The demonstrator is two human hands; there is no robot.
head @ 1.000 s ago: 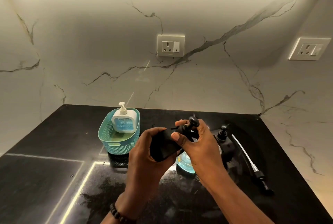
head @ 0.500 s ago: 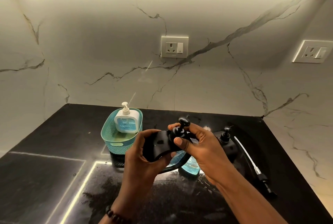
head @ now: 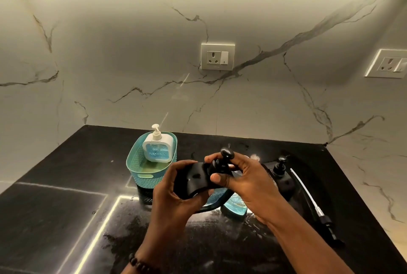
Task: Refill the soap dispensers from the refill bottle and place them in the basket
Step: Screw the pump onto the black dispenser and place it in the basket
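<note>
black dispenser (head: 193, 182) sits higher than a second ago, held just right of the basket (head: 141, 170); left hand (head: 174, 194) grips its body, right hand (head: 240, 180) pinches the pump (head: 222, 161), probably tightening it before basketing.

No readable text, brand or number is found anywhere, tbh. The white dispenser (head: 157, 149) in the basket (head: 141, 169) is faced with a blue patterned panel, but nothing on it can be made out.

left hand (head: 176, 187), right hand (head: 246, 183) gripping black dispenser (head: 196, 180)
</note>
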